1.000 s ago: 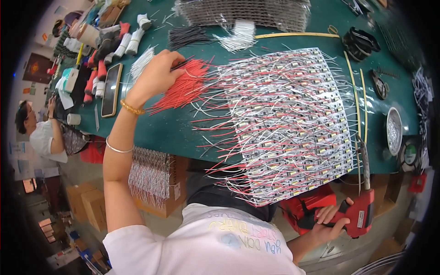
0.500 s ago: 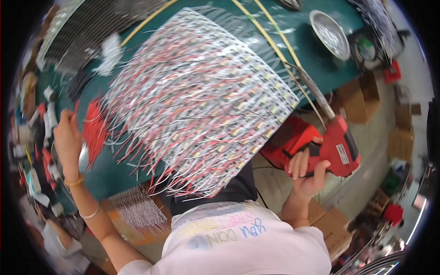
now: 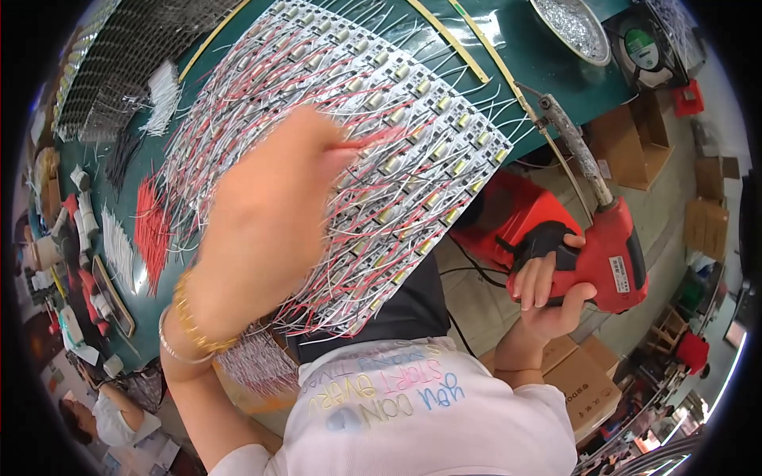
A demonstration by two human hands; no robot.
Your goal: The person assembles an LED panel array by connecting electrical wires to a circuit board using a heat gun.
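A large panel of small white circuit boards [image 3: 456, 147] lies tilted at the table's near edge, with many red and white wires trailing from it toward the left. Above its middle, my left hand [image 3: 266, 210] is closed in a pinch, red wires [image 3: 373, 141] sticking out to the right from its fingertips. I cannot tell whether their ends touch a board. Off the panel's right edge, my right hand [image 3: 548, 293] grips the handle of a red soldering gun [image 3: 611, 254]. Its metal tip points up and left, with a thin feed tube beside it.
Bundles of red wires [image 3: 151, 226], white wires [image 3: 119, 247] and black wires [image 3: 121, 163] lie on the green table [image 3: 540, 75] at left. A metal bowl [image 3: 573, 32] stands far right beside a black spool [image 3: 641, 49]. Cardboard boxes [image 3: 631, 147] and a red case [image 3: 516, 218] are at right.
My left hand has moved right from beside the red wire bundle to over the panel, with red wires in its fingers. My right hand and the soldering gun have shifted slightly right in view.
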